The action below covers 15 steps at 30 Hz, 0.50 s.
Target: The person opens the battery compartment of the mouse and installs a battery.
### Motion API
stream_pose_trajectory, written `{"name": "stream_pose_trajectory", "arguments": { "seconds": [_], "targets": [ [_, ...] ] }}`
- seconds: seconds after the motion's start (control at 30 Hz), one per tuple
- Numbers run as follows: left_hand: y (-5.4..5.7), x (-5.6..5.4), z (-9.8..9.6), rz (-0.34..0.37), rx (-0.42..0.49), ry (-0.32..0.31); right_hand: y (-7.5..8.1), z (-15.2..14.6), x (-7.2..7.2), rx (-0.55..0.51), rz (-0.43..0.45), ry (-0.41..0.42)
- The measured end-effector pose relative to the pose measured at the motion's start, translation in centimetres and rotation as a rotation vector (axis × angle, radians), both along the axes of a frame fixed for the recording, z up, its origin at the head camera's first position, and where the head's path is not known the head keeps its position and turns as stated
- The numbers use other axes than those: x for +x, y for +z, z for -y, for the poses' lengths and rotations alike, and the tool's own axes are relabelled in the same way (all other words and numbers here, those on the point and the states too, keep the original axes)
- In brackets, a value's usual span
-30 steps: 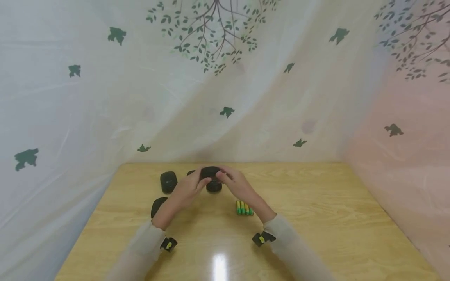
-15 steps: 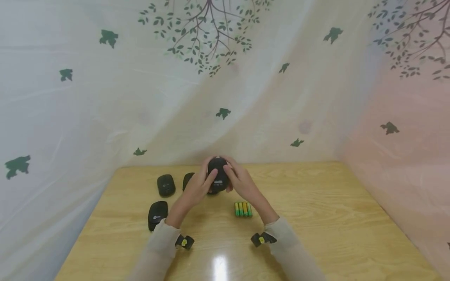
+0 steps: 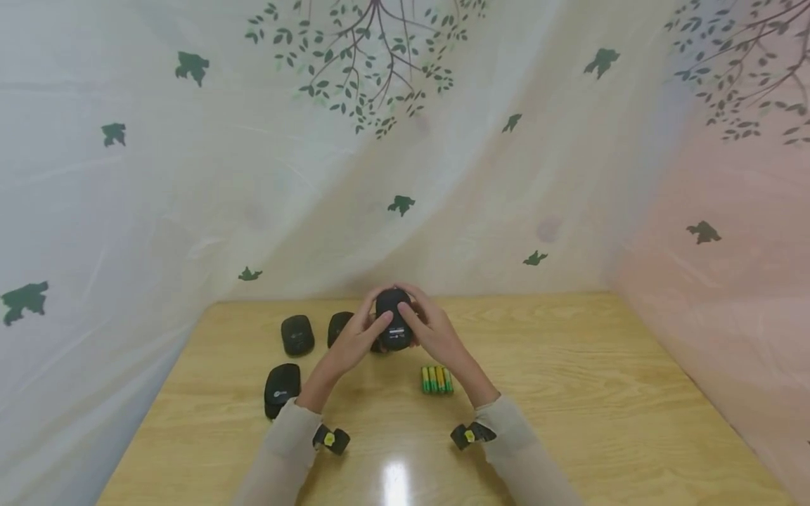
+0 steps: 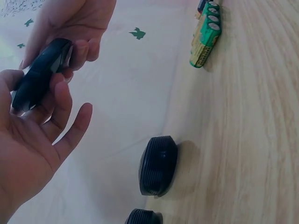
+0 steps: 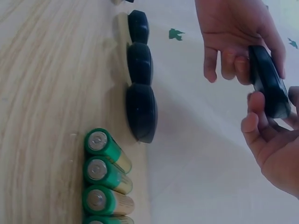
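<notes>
A black computer mouse [image 3: 395, 327] is held up off the table between both hands, its flat side with a small pale label turned toward the head camera. My left hand [image 3: 354, 339] grips its left side, thumb lying across that face. On the other side my right hand [image 3: 438, 336] grips it too, its thumb also on the face. In the left wrist view the held mouse [image 4: 42, 74] appears edge-on, with fingers curled round it from both ends. The mouse's far side is mostly hidden by fingers.
More black mice stand on the wooden table [image 3: 569, 393]: one at the back left [image 3: 297, 334], one nearer the left forearm [image 3: 283, 388], another partly behind the left hand [image 3: 339, 325]. A further one is mostly hidden beneath the held mouse. Several green-and-gold batteries [image 3: 436, 379] lie side by side.
One second ago the mouse was seen edge-on; it has since tilted so its labelled face shows. The left forearm has shifted right. Over the last half second the hands barely moved.
</notes>
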<state>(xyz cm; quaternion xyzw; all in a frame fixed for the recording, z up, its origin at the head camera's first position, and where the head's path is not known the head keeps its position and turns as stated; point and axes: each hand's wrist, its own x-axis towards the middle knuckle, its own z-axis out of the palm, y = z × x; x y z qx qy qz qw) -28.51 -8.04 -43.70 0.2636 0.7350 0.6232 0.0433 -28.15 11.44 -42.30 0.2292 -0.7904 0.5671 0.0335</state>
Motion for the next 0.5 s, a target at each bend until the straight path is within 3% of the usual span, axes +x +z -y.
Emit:
{"name": "stream_pose_trajectory", "arguments": {
  "seconds": [0.3, 0.5],
  "targets": [
    [-0.14, 0.26, -0.50, -0.034, 0.002, 0.018, -0.57, 0.52, 0.06, 0.017, -0.103, -0.052],
    [0.10, 0.39, -0.65, -0.064, -0.030, 0.030, -0.18, 0.77, 0.39, 0.033, -0.140, -0.099]
  ]
}}
